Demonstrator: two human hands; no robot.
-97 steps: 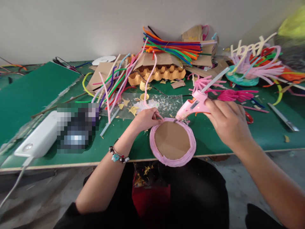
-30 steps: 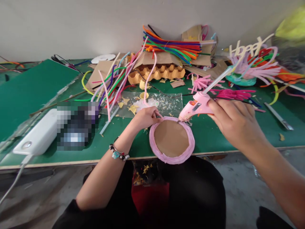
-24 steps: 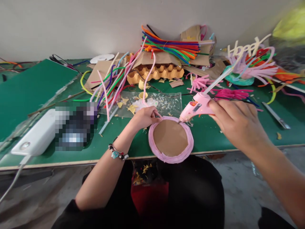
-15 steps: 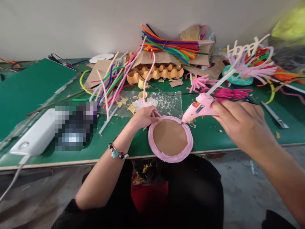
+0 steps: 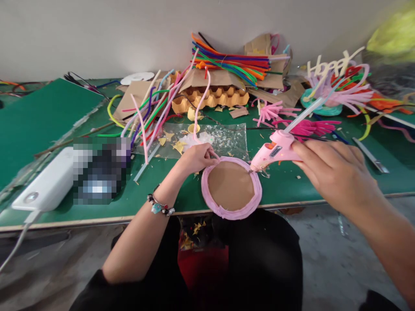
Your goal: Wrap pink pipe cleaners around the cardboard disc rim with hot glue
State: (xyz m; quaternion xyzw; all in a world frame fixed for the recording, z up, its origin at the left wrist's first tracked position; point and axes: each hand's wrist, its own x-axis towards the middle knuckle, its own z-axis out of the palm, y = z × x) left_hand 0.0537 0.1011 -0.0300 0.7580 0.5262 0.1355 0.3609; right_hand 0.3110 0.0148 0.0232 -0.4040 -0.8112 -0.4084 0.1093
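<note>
A brown cardboard disc rimmed with wound pink pipe cleaner lies at the front edge of the green table. My left hand pinches a long pink pipe cleaner against the disc's upper left rim; the pipe cleaner curves up and away from it. My right hand grips a pink glue gun with a clear glue stick out the back. The gun's nozzle touches the disc's upper right rim.
A clear plastic sheet with yellow scraps lies behind the disc. Loose pipe cleaners, an egg carton, a bundle of coloured pipe cleaners and cardboard crowd the back. A white power bank sits left, a metal blade right.
My right hand has slid the glue gun's nozzle rightward and down along the disc's rim, from its top to its upper right. My left hand has kept its pinch in place.
</note>
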